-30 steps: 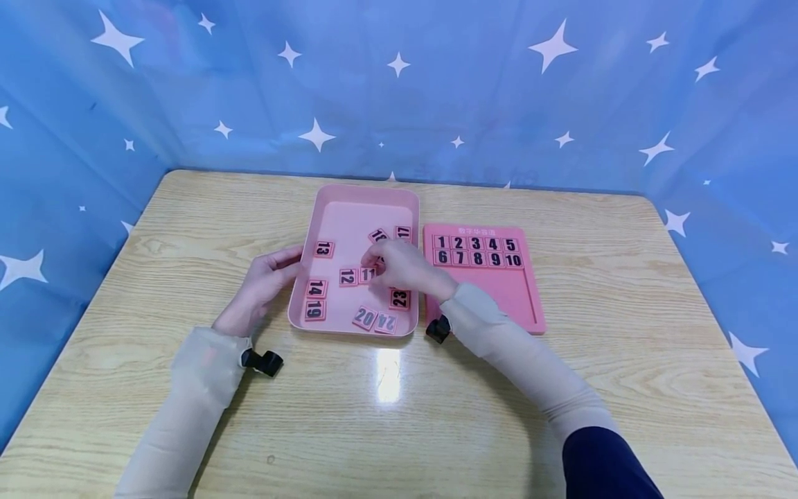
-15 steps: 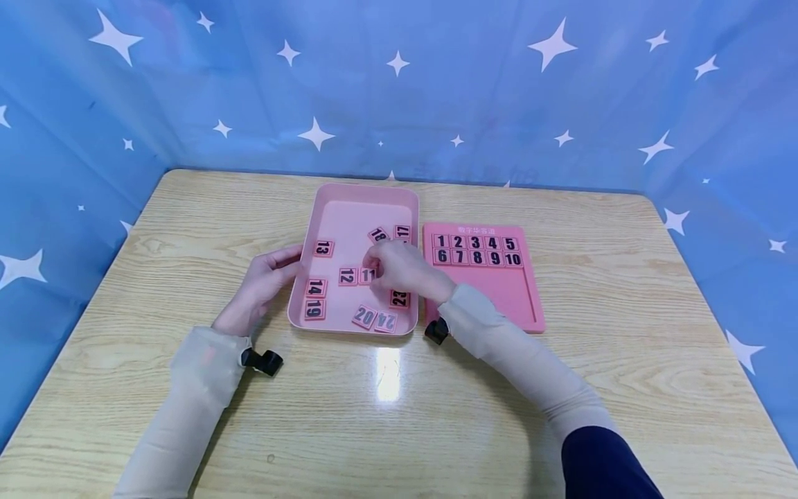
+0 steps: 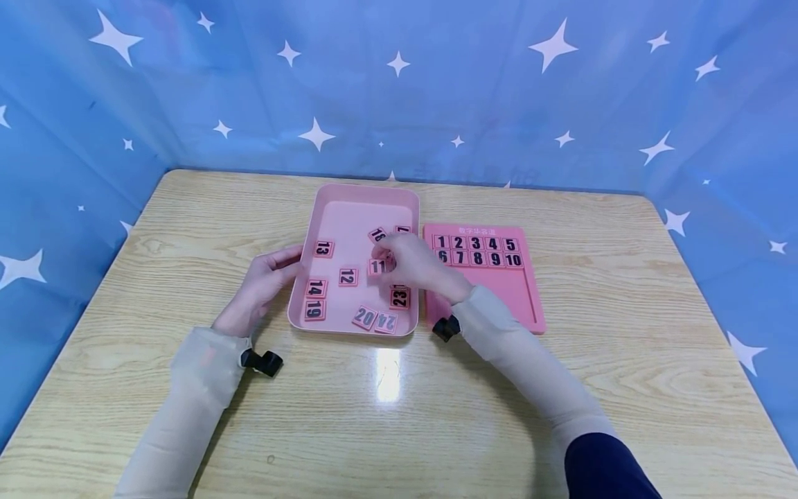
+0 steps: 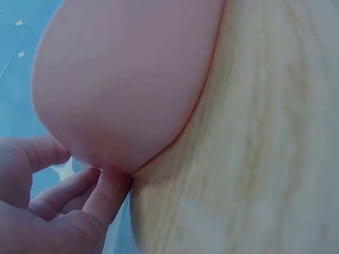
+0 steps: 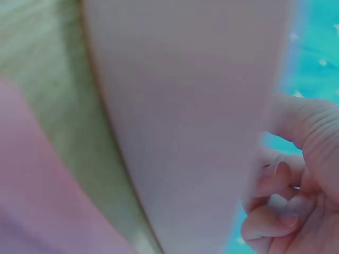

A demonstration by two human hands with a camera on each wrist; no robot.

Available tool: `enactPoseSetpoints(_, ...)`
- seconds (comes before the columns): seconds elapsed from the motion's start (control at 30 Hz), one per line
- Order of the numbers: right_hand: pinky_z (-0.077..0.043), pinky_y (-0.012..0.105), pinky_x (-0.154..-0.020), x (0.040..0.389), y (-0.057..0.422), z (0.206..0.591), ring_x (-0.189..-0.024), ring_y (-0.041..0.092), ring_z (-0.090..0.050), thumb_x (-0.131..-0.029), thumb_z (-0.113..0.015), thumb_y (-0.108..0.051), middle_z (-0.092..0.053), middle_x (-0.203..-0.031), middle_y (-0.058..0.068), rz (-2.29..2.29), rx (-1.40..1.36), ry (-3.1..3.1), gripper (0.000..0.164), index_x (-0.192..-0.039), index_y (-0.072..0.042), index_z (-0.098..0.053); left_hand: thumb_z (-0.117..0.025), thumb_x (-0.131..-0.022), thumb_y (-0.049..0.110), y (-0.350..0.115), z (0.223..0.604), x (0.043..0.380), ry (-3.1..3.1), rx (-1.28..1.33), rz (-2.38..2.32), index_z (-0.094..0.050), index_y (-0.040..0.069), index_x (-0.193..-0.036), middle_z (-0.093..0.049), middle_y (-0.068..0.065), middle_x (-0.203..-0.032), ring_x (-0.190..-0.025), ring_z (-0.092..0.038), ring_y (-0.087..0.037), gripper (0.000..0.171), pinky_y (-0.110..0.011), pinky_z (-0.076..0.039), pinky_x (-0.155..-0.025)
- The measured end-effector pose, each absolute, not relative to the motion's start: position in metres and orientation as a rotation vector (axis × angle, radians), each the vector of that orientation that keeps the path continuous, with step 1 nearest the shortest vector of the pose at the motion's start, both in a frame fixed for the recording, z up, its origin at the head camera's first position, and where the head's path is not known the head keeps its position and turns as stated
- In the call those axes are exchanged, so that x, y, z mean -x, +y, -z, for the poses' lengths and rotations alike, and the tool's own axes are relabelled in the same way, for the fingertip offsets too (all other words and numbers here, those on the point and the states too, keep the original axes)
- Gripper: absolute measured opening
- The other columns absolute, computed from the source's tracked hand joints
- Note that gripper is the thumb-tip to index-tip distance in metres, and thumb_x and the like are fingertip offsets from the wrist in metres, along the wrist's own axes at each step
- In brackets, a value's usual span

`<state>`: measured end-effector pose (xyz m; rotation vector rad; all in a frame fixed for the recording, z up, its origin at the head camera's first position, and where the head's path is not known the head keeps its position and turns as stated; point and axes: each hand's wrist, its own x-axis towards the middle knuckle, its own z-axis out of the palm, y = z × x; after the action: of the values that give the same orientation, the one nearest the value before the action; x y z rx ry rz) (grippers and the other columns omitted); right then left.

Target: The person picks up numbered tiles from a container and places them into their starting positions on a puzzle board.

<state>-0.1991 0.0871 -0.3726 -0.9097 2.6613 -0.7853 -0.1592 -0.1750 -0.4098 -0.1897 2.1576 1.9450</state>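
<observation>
Tiles 1 to 10 [image 3: 476, 244] sat in your board [image 3: 489, 294], so two rows looked sorted, while your right hand [image 3: 416, 265] pinched tile 11 [image 3: 377, 267] in the tray [image 3: 352, 211], your loose-fingered left hand [image 3: 258, 283] touched its side, and other tiles [image 3: 348, 277] seemed left to go.

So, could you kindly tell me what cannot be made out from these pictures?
Head: the right grip covers part of the tray, hiding any tiles beneath.
Head: seen from above, whether tile 11 is off the tray floor is unclear.
Head: the dark blue sleeve is cut off by the bottom edge.
Left wrist: the tray's wall hides its contents.
Right wrist: the blurred wall hides tile 11.
</observation>
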Motion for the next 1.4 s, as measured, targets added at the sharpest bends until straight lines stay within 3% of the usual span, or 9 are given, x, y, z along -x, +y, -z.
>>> enactPoseSetpoints(0.23,-0.049,0.034,-0.082,0.194,0.123,0.354,-0.087,0.021,-0.058,-0.073,-0.077,-0.011,-0.065,-0.1,0.007,0.882,0.883,2.683,0.036,-0.105,-0.003,-0.065,-0.057,-0.091,0.004,-0.176,0.411,0.16,2.167,0.197,-1.937,-0.044,-0.008,-0.134,-0.043,-0.023,-0.139,-0.112,-0.049,-0.009,0.047,-0.011,-0.044,-0.086)
enactPoseSetpoints(0.3,-0.05,0.034,-0.079,0.194,0.136,0.354,-0.083,0.021,-0.058,-0.072,-0.076,-0.009,-0.065,-0.098,0.007,0.896,0.903,2.7,0.034,-0.104,-0.002,-0.065,-0.057,-0.091,0.005,-0.176,0.411,0.16,2.165,0.197,-1.936,-0.044,-0.007,-0.134,-0.043,-0.023,-0.139,-0.113,-0.048,-0.01,0.047,-0.011,-0.044,-0.086)
enactPoseSetpoints(0.53,-0.049,0.04,-0.085,0.188,0.171,0.357,-0.095,0.028,-0.058,-0.068,-0.072,0.001,-0.065,-0.102,0.014,0.869,0.779,2.728,0.038,-0.105,0.002,-0.065,-0.057,-0.09,0.004,-0.175,0.411,0.16,2.172,0.206,-1.934,-0.044,-0.007,-0.134,-0.043,-0.024,-0.139,-0.109,-0.05,-0.006,0.047,-0.011,-0.043,-0.085)
enactPoseSetpoints(0.6,-0.049,0.039,-0.081,0.187,0.178,0.362,-0.091,0.027,-0.058,-0.067,-0.072,0.001,-0.065,-0.1,0.013,0.838,0.762,2.741,0.038,-0.105,0.002,-0.066,-0.057,-0.09,0.004,-0.175,0.411,0.16,2.174,0.214,-1.933,-0.044,-0.007,-0.134,-0.044,-0.024,-0.138,-0.107,-0.05,-0.005,0.047,-0.011,-0.043,-0.085)
enactPoseSetpoints(0.77,-0.05,0.036,-0.075,0.186,0.186,0.374,-0.083,0.024,-0.057,-0.067,-0.075,0.0,-0.065,-0.096,0.011,0.788,0.704,2.737,0.037,-0.102,0.0,-0.066,-0.057,-0.09,0.004,-0.174,0.412,0.16,2.172,0.218,-1.934,-0.044,-0.007,-0.134,-0.044,-0.024,-0.138,-0.105,-0.05,-0.003,0.047,-0.011,-0.043,-0.085)
enactPoseSetpoints(1.23,-0.048,0.039,-0.087,0.187,0.188,0.39,-0.094,0.026,-0.058,-0.068,-0.076,0.002,-0.066,-0.098,0.011,0.762,0.757,2.73,0.035,-0.101,0.001,-0.065,-0.057,-0.09,0.004,-0.175,0.411,0.16,2.177,0.213,-1.929,-0.044,-0.007,-0.134,-0.044,-0.023,-0.138,-0.109,-0.05,-0.007,0.047,-0.012,-0.044,-0.086)
enactPoseSetpoints(1.4,-0.049,0.037,-0.083,0.186,0.187,0.392,-0.091,0.025,-0.058,-0.069,-0.076,0.002,-0.066,-0.098,0.011,0.767,0.751,2.746,0.033,-0.101,0.001,-0.066,-0.058,-0.089,0.004,-0.175,0.411,0.16,2.175,0.219,-1.926,-0.044,-0.007,-0.134,-0.043,-0.023,-0.139,-0.113,-0.049,-0.01,0.048,-0.012,-0.043,-0.087)
